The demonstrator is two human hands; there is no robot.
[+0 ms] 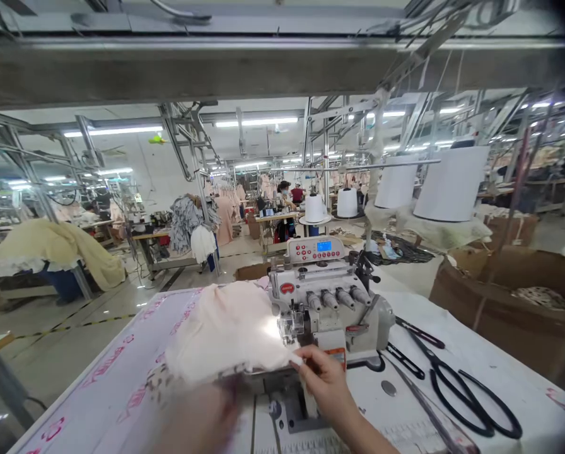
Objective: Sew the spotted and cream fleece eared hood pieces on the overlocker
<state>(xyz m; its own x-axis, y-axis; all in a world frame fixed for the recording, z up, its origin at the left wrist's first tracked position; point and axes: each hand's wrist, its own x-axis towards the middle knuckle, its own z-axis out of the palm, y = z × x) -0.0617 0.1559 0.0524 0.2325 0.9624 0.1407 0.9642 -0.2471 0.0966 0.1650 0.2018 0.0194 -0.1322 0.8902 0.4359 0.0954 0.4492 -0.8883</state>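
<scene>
A white overlock sewing machine (330, 302) with a lit blue display stands on the table in front of me. Pale pink fabric (230, 328) is spread over its left side, bright under the needle lamp. My right hand (327, 381) pinches a corner of this fabric between thumb and fingers, just in front of the presser foot area. Motion smears my left hand (202, 410), low at the near edge of the fabric, so its fingers cannot be made out. A spotted piece of cloth (159, 381) shows beside the left side of the fabric.
Black-handled scissors (457, 384) lie right of the machine, near a black-handled tool (405, 360). Large white thread cones (450, 183) stand behind. A cardboard box (509, 315) is at the right. An overhead beam (263, 72) crosses above; other sewing stations fill the background.
</scene>
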